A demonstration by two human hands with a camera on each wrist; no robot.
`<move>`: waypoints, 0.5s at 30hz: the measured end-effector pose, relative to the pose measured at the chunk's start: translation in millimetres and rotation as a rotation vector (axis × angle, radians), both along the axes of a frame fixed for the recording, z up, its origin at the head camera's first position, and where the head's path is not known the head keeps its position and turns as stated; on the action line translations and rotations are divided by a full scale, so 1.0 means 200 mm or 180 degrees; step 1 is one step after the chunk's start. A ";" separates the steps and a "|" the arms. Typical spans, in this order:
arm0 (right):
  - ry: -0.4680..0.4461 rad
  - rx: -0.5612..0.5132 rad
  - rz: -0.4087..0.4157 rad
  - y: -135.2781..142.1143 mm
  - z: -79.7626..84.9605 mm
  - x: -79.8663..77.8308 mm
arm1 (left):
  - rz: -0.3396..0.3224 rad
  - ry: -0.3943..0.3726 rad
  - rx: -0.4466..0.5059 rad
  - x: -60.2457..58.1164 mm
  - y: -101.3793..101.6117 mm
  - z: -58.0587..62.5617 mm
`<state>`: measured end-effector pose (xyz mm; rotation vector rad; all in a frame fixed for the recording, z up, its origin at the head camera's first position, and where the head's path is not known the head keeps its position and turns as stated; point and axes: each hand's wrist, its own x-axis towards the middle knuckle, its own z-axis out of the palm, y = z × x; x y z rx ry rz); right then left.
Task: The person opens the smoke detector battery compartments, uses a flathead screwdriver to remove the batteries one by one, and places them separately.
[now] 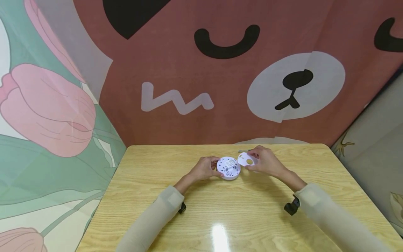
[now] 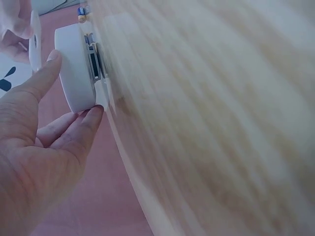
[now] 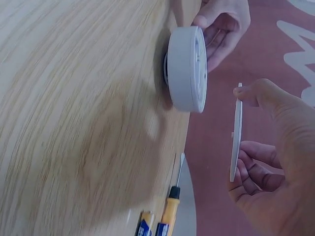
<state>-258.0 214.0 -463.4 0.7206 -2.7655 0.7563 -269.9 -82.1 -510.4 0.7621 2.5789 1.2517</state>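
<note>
My left hand [image 1: 204, 168] grips a round white device that looks like a smoke detector [image 1: 228, 168] by its rim, thumb on one side and fingers on the other. Its upper face shows small holes, a label and dark markings. Just to the right, my right hand [image 1: 267, 161] pinches a thin white plate with cut-outs [image 1: 243, 159] between thumb and fingers. Seen edge-on in the right wrist view, the plate [image 3: 236, 132] stands apart from the device [image 3: 186, 69]. The device's underside faces the table in the left wrist view; whether it touches is hard to tell.
A screwdriver with a yellow and blue handle [image 3: 169, 214] lies by the far table edge, beside a battery [image 3: 144, 224]. The wooden table [image 1: 201, 210] ends at a wall covering with a bear print [image 1: 176, 129]. Dark straps circle both wrists.
</note>
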 end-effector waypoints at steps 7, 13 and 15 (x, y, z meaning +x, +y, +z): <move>-0.0066 -0.0108 0.0019 -0.08 -0.03 -0.01 | -0.0009 0.0066 0.0007 0.00 0.00 -0.01; -0.0105 -0.0100 -0.0001 -0.14 -0.06 -0.01 | -0.0026 0.0081 0.0004 0.00 0.00 0.00; -0.0123 -0.0095 -0.0049 -0.16 -0.06 -0.01 | -0.0023 0.0083 -0.0005 -0.01 0.00 0.00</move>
